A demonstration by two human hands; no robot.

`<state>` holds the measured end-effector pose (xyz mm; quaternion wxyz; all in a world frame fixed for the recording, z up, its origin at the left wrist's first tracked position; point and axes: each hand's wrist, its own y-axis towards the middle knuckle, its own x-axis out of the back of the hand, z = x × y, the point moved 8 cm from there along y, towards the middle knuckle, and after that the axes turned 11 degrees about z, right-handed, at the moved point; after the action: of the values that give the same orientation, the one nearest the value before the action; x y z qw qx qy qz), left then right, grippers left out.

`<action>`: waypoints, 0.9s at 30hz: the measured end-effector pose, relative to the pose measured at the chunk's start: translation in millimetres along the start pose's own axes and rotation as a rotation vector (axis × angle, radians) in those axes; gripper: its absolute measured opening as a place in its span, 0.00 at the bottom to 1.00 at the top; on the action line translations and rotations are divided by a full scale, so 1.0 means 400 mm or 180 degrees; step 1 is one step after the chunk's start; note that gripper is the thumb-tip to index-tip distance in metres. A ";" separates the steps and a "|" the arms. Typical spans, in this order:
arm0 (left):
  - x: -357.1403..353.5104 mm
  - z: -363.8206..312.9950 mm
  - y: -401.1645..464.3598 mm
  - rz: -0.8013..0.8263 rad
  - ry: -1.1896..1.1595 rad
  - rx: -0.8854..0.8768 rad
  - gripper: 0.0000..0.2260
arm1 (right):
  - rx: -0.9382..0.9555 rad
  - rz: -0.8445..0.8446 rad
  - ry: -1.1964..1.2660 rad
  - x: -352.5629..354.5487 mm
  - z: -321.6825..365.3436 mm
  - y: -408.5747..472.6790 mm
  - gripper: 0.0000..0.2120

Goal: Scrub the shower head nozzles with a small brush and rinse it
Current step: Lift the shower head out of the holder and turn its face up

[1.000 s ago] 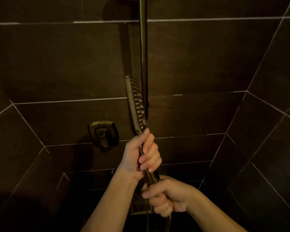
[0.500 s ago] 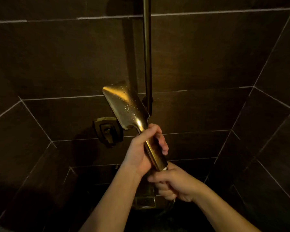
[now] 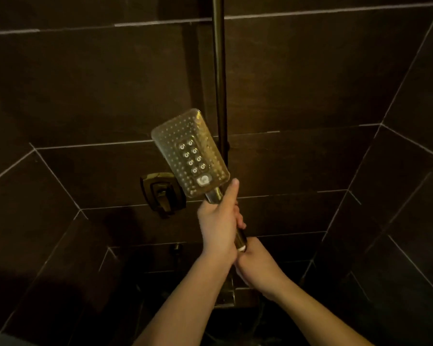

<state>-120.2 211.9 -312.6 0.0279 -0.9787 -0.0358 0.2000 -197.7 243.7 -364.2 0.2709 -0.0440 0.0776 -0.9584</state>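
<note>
- Right hand (image 3: pixel 258 264), nearest and lowest: fingers are wrapped shut at the bottom end of the handle, where the hose would join. The fingertips are hidden behind the left wrist, so exactly what is clamped cannot be told.
- Left hand (image 3: pixel 219 227), just above and touching it: fingers are clamped round the handle, index finger (image 3: pixel 231 192) stretched up along the neck toward the head.
- Shower head (image 3: pixel 190 152) is held up off the wall, tilted left, nozzle face turned toward the camera; the grid of small nozzles and the central double row of larger ones are exposed.
- Step judged: the head is being presented for scrubbing; no brush is seen in either hand or anywhere in view.
- To do it well, the handle should be kept in one hand so the other is freed for the brush; the face should be kept toward the viewer and steady, neck braced by the index finger.
- Light is dim, so residue on the nozzles cannot be judged.
- Just behind the head: vertical slide rail (image 3: pixel 219 71), close to its right edge; the head may be knocked against it if swung.
- Valve handle (image 3: pixel 161 193) on the wall, left of and behind the head, left ungripped, needed later for rinsing.
- Dark tiled wall (image 3: pixel 85 83) behind everything.
</note>
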 end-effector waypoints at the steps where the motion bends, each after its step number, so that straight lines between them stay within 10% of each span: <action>1: -0.001 0.001 -0.003 0.0008 0.0009 -0.0112 0.11 | 0.0089 -0.0008 -0.0019 0.004 0.004 0.003 0.12; 11: -0.061 0.111 0.038 0.2221 -0.0921 0.1240 0.09 | -0.0914 0.0870 0.1057 -0.003 -0.163 0.012 0.06; 20: 0.076 0.268 0.054 -0.0595 0.0537 0.1012 0.07 | -0.0902 -0.0365 0.0341 0.006 -0.284 0.038 0.14; 27: 0.071 0.256 0.073 0.0636 -0.0348 0.1063 0.14 | -0.0961 0.0584 0.0884 0.011 -0.253 0.030 0.07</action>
<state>-132.8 189.1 -419.9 0.1678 -0.9469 0.0937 0.2577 -208.1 244.1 -465.6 0.3340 0.0555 0.2604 -0.9042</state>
